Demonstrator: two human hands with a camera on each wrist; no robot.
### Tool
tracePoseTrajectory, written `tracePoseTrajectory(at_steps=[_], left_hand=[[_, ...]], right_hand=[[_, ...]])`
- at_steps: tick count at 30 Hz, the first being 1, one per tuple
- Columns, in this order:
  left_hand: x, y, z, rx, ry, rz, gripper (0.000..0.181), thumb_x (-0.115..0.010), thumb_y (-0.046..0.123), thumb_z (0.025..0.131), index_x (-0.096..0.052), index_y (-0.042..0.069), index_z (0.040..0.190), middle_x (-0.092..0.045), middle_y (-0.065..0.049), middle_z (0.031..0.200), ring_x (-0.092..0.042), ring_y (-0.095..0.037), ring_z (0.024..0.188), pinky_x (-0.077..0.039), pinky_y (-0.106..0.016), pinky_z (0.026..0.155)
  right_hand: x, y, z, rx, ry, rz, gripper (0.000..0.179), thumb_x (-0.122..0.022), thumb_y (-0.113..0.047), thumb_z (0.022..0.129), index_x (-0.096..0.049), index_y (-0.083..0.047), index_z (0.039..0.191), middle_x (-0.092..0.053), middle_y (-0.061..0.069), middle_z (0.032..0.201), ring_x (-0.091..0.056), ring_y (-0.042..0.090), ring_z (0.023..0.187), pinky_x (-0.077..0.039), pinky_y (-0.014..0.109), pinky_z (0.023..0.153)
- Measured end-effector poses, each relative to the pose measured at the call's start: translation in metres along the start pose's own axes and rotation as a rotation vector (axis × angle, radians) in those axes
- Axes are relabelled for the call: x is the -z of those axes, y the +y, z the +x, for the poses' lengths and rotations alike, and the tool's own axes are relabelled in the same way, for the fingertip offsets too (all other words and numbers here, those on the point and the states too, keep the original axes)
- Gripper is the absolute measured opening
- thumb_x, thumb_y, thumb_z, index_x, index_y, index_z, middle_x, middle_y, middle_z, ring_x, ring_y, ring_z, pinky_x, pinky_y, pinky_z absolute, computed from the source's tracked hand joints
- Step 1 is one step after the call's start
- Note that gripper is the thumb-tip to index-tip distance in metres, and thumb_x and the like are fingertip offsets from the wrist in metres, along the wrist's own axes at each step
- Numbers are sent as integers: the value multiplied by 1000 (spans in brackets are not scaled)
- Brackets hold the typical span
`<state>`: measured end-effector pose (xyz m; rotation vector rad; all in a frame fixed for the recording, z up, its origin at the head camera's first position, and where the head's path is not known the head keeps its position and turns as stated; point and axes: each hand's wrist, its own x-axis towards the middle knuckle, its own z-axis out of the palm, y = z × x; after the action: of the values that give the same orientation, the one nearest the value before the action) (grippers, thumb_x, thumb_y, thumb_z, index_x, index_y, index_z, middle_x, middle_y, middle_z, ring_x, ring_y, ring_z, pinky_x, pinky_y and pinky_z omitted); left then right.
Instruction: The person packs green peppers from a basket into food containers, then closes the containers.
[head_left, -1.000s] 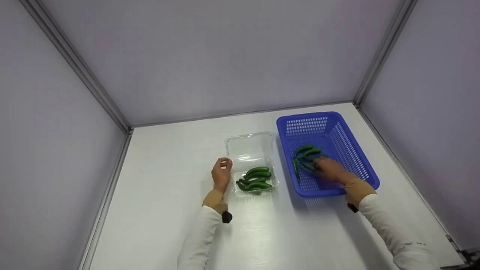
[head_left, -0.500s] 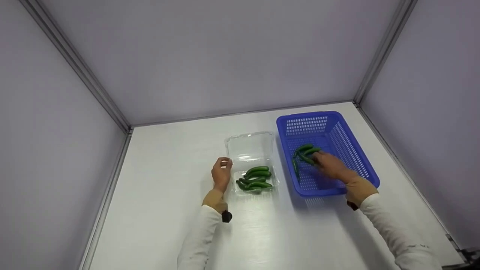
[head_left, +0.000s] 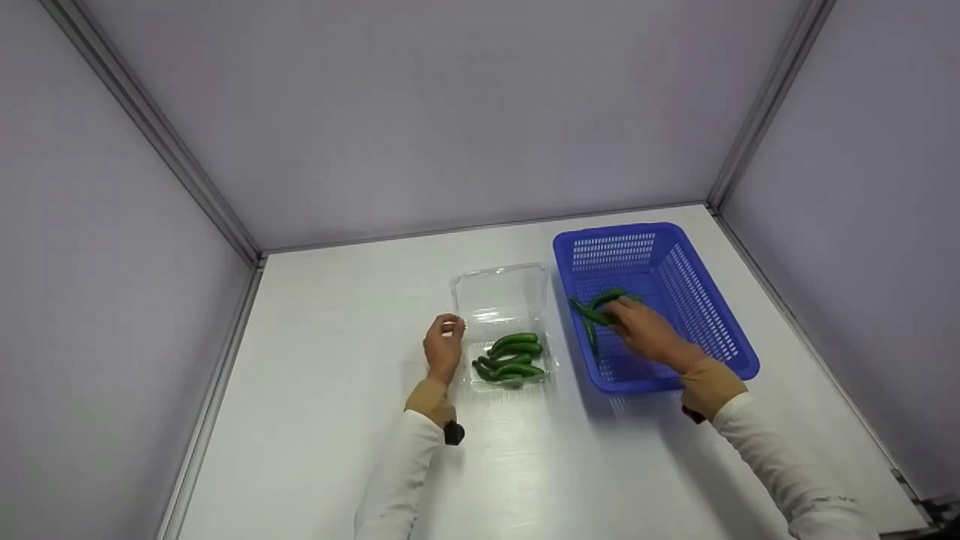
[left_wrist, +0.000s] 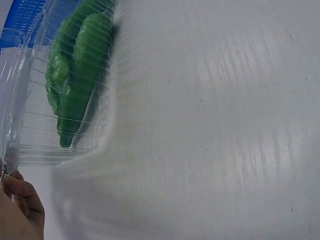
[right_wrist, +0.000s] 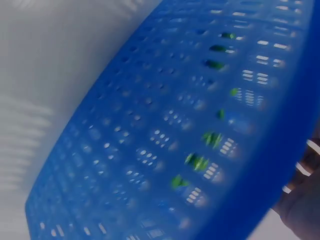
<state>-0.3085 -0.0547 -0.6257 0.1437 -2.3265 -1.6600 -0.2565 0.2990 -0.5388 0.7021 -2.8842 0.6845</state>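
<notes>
A clear plastic clamshell box (head_left: 499, 294) lies with its lid raised, several green chili peppers (head_left: 514, 349) in its base. My left hand (head_left: 443, 348) is at the box's left side; in the left wrist view its thumb and finger (left_wrist: 25, 192) pinch the rim. Over the blue basket (head_left: 701, 300), my right hand (head_left: 646, 330) grips a green chili pepper (head_left: 590, 310) that points left toward the basket's left rim. Below it, other chili peppers (head_left: 609, 295) lie in the basket, partly hidden by the hand. The right wrist view shows this hand (right_wrist: 302, 200) behind the basket wall.
The white table (head_left: 337, 337) carries the box and, to its right, the basket. Grey panels (head_left: 480, 112) enclose the table at the back and both sides. The basket's tall slotted walls stand around the right hand.
My right hand has lifted a chili pepper from the pile and moved left and up toward the basket's left rim. The left hand and the box stay where they were.
</notes>
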Motion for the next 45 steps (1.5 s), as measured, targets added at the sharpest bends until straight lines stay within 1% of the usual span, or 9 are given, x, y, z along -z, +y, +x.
tracePoseTrajectory(at_steps=[3, 5, 11, 15, 24, 28, 32, 36, 45], left_hand=[[-1, -1, 0, -12, 7, -7, 6, -66, 6, 95, -68, 1, 99, -69, -13, 90, -65, -29, 88, -50, -40, 73], [-1, -1, 0, -20, 11, -11, 6, -66, 6, 95, -68, 1, 99, -70, -14, 90, -65, -30, 88, -49, -40, 72], [-1, -2, 0, -34, 19, -6, 6, -66, 5, 95, -68, 0, 98, -70, -14, 89, -65, -30, 88, -50, -40, 72], [0, 0, -1, -22, 15, -4, 6, -66, 5, 95, -68, 1, 98, -70, -14, 90, -65, -30, 88, -50, -40, 72], [1, 4, -1, -12, 17, -4, 6, -67, 6, 95, -68, 1, 98, -70, -14, 89, -66, -30, 87, -50, -40, 73], [0, 2, 0, -4, 14, -3, 6, -66, 6, 95, -68, 1, 98, -70, -14, 89, -65, -30, 87, -49, -38, 71], [0, 1, 0, 20, 5, 1, 7, -66, 7, 95, -68, 2, 99, -70, -13, 91, -64, -28, 88, -49, -37, 71], [0, 2, -1, 36, 1, 2, 7, -66, 7, 96, -68, 2, 100, -70, -13, 92, -64, -27, 88, -49, -38, 73], [0, 2, 0, 35, 0, 4, 8, -66, 7, 95, -68, 2, 100, -69, -14, 92, -64, -29, 90, -49, -41, 75]], right_hand=[[-1, -6, 3, -6, -5, 5, 24, -63, 3, 94, -62, 1, 118, -60, 13, 103, -58, 29, 91, -50, 49, 82], [-1, -9, 5, 6, -2, 1, 23, -63, 3, 94, -62, 1, 117, -60, 12, 103, -59, 28, 91, -51, 49, 81], [-5, -19, 13, 83, 13, 0, 26, -65, 6, 91, -63, 3, 117, -61, 14, 102, -62, 30, 93, -52, 47, 80], [-9, -28, 17, 124, 28, 13, 26, -66, 7, 90, -63, 2, 116, -61, 13, 100, -61, 30, 93, -52, 47, 80], [-12, -45, 26, 164, 25, 42, 24, -66, 5, 92, -65, 0, 116, -60, 12, 102, -59, 28, 95, -50, 46, 85], [-15, -50, 31, 208, 44, 37, 25, -66, 7, 91, -65, 1, 115, -60, 12, 101, -59, 28, 94, -50, 47, 83], [-19, -55, 35, 246, 66, 36, 25, -68, 8, 89, -65, 1, 113, -61, 13, 100, -60, 29, 91, -51, 47, 80], [-25, -58, 37, 257, 57, 50, 25, -69, 7, 88, -65, 1, 112, -62, 13, 100, -62, 28, 91, -52, 46, 80], [-40, -68, 40, 304, 7, 71, 24, -68, 6, 89, -65, 3, 112, -63, 15, 101, -64, 29, 93, -53, 43, 81]])
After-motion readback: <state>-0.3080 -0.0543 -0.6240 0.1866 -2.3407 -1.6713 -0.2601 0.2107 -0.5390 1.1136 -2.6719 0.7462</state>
